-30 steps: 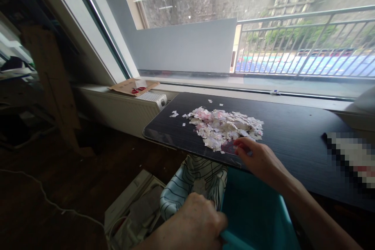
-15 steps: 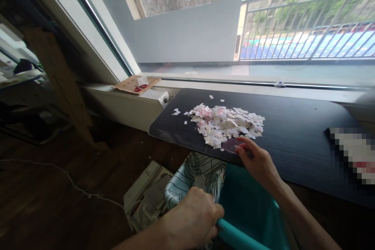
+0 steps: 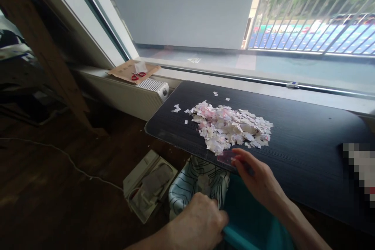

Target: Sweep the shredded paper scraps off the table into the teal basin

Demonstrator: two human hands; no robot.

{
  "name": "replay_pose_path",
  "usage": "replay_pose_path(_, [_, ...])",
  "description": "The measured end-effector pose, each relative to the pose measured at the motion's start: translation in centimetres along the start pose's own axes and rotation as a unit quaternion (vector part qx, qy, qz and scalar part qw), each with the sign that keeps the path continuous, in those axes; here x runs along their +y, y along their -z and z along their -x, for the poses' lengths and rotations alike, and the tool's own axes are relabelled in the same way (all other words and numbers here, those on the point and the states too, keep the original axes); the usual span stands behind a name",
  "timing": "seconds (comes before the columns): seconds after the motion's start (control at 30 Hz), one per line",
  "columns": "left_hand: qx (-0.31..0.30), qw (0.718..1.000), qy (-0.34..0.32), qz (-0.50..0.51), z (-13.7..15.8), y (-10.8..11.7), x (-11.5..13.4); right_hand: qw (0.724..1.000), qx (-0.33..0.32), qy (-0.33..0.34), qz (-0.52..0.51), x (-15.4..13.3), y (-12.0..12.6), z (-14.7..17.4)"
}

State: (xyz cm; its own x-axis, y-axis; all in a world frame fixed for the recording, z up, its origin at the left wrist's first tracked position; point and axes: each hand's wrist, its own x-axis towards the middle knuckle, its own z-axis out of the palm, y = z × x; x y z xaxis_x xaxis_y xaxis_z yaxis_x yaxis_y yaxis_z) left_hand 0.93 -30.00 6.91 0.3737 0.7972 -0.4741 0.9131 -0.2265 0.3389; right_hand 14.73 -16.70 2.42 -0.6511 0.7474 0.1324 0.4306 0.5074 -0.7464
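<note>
Locate the paper pile (image 3: 231, 125) on the table (image 3: 301, 136), with loose scraps (image 3: 176, 108) lying apart from it at 9 and 11 o'clock. Compare with one second ago: note a slight slide of the card (image 3: 225, 157) toward roughly 7 o'clock, leaving it at the 6 o'clock fringe of the pile, between the pile and the table's near edge. Discount the altered camera angle when reading this shift. Observe the right hand (image 3: 258, 172) at 5 o'clock of the pile, with thumb and fingers closed in a pinch on the card's right end. Note a pale speck at the fingertips, too small to identify. Observe the left hand (image 3: 202, 215) at 7 o'clock, with fingers curled tight, apparently around the rim of the teal bin (image 3: 238, 238); cannot confirm the exact contact, hidden by the hand itself. Find the patterned basket (image 3: 178, 195) below the table's near edge, just beside the bin. Judge the change as minor in effect: pile outline much as before, bulk of the paper on the table, card repositioned only. Treat the paper as light and prone to scatter.
</note>
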Motion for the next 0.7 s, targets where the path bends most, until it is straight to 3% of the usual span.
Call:
replay_pose_path(0.27, [0.005,1.0,-0.004,0.026,-0.3,0.4,-0.6,0.998,0.036,0.002,0.048,0.7,0.1,-3.8])
replay_pose_path(0.5, [-0.008,1.0,0.004,0.024,-0.6,0.9,-1.0,0.998,-0.01,-0.003,0.069,-0.1,1.6,-2.3])
replay_pose_path(0.7, [0.008,1.0,-0.002,0.024,-0.8,1.0,-1.1,0.997,0.009,-0.033,0.062,-0.3,1.6,-1.7])
